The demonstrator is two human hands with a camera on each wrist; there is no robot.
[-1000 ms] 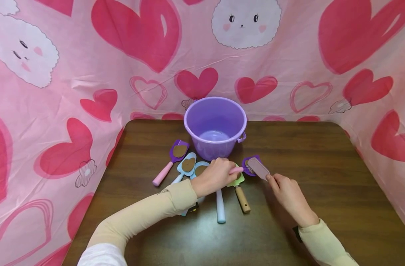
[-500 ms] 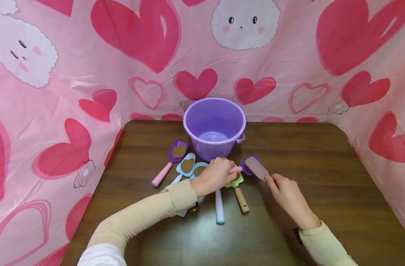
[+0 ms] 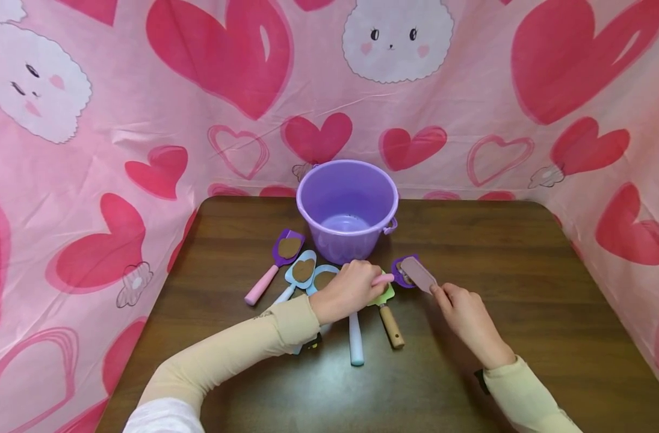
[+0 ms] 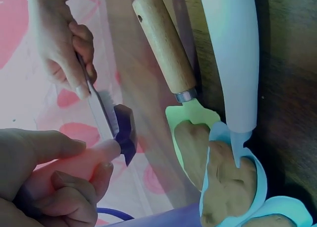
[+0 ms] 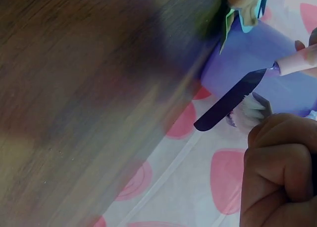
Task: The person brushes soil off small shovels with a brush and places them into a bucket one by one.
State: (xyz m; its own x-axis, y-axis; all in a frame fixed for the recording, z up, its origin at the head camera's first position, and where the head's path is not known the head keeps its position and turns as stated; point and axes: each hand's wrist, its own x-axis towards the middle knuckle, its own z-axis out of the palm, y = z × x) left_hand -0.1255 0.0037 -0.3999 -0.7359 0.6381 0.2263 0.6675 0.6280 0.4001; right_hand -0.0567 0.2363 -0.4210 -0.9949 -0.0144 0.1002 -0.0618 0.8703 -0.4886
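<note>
My left hand (image 3: 348, 291) grips the pink handle (image 4: 74, 162) of a small garden trowel, its purple blade (image 3: 398, 278) pointing right. In my right hand (image 3: 470, 316) I pinch the end of a dusty-pink brush (image 3: 420, 274). White bristles (image 5: 251, 109) face the trowel blade and meet it in the right wrist view. Some brown shows on that blade beside the bristles. Under and beside my left hand lie a green trowel (image 3: 384, 296) with a wooden handle and a light-blue-handled trowel (image 3: 356, 340); both carry brown, clay-like patches in the left wrist view.
Behind the hands stands a purple bucket (image 3: 348, 240). To the left lie another purple trowel (image 3: 289, 248) with a pink handle and light-blue trowels (image 3: 303, 270), all with brown patches. My left forearm covers part of the pile. A pink heart-print cloth (image 3: 426, 102) hangs around the wooden table (image 3: 497, 252).
The brush has shifted and tilted slightly over the purple blade, and its bristles show again. The trowel stays in nearly the same place. The whole head view has drifted a little.
</note>
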